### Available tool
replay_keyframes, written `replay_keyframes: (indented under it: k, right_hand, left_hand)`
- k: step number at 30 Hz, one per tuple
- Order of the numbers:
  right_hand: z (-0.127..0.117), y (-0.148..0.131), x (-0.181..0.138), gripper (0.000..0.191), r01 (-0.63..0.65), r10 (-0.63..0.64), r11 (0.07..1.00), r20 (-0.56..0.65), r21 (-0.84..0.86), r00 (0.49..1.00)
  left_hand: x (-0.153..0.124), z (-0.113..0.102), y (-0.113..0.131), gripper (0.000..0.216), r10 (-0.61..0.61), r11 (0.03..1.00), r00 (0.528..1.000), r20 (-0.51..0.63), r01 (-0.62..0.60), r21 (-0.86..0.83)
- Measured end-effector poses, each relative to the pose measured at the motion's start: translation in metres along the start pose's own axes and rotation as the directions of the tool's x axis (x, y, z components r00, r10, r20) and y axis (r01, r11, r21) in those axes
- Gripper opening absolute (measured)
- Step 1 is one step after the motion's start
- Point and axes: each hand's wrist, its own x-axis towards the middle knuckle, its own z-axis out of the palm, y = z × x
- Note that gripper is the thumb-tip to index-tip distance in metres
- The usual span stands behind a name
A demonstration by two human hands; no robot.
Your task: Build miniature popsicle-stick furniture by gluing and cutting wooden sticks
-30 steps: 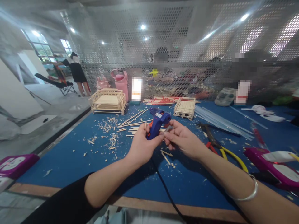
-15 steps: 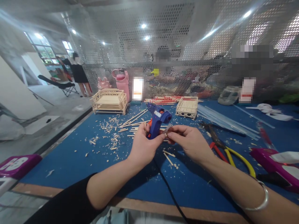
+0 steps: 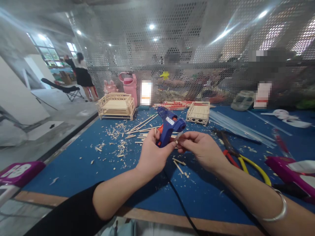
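Note:
My left hand is closed around the handle of a blue hot glue gun, holding it tilted above the table. Between the thumb and fingers of my right hand is pinched a short translucent glue stick, just below the round rear end of the gun. The fingertips of both hands almost meet there. A black cord runs from below the gun toward the table's front edge. Thin wooden sticks lie behind my left hand, partly hidden by it. Small cut sticks lie under the hands.
Two wooden stick models, a larger one and a smaller one, stand at the back. Pliers and clear glue sticks lie right, beside a purple tool. Wood chips litter the blue tabletop. A person stands far left.
The glue gun and my left hand have shifted slightly to the right in view. The glue stick stays pinched in my right hand near the gun's rear.

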Motion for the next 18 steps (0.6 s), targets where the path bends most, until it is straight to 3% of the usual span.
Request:
replay_keyframes:
  k: [9,18]
  right_hand:
    - [0.0023,-0.0004,-0.0030,0.012,0.037,-0.043,0.995,-0.059,-0.093,0.997]
    - [-0.0014,0.0034,-0.0033,0.005,0.173,-0.202,0.942,-0.074,-0.288,0.977]
  left_hand:
    - [-0.0023,0.0021,-0.0014,0.030,0.036,0.998,0.999,-0.009,-0.035,0.047]
    - [-0.0037,0.0039,0.0039,0.031,-0.033,0.999,0.999,-0.002,0.032,-0.041]
